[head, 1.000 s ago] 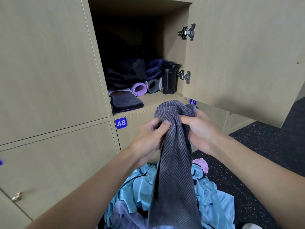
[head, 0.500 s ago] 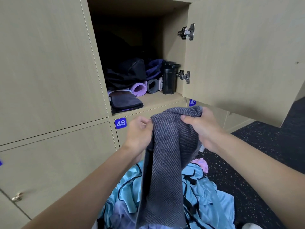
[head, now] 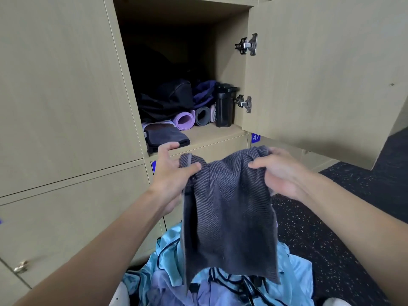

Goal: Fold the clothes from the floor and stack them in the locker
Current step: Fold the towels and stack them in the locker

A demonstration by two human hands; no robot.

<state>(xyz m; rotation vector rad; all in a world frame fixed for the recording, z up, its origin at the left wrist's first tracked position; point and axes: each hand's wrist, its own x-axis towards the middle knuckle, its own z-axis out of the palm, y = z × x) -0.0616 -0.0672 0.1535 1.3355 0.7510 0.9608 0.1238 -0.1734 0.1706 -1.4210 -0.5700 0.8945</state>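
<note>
A dark grey ribbed cloth (head: pixel 229 213) hangs in front of me below the open locker (head: pixel 212 133). My left hand (head: pixel 172 173) pinches its top left corner between thumb and fingers. My right hand (head: pixel 280 171) grips the top right edge, bunched in the fingers. The cloth is spread between both hands and droops down over a heap of light blue and lilac clothes (head: pixel 220 281) on the floor. A folded dark cloth (head: pixel 167 138) lies at the front left of the locker shelf.
Inside the locker sit rolled purple and grey mats (head: pixel 192 118), a black bottle (head: pixel 224 107) and dark bags (head: pixel 167 100). The locker door (head: pixel 320 74) stands open on the right. Closed lockers (head: pixel 61 107) fill the left. Dark speckled floor (head: pixel 331 217) stretches to the right.
My hands have moved apart, spreading the grey cloth wider along its top edge. The left hand shifted left to the corner; the bunched cloth has opened out.
</note>
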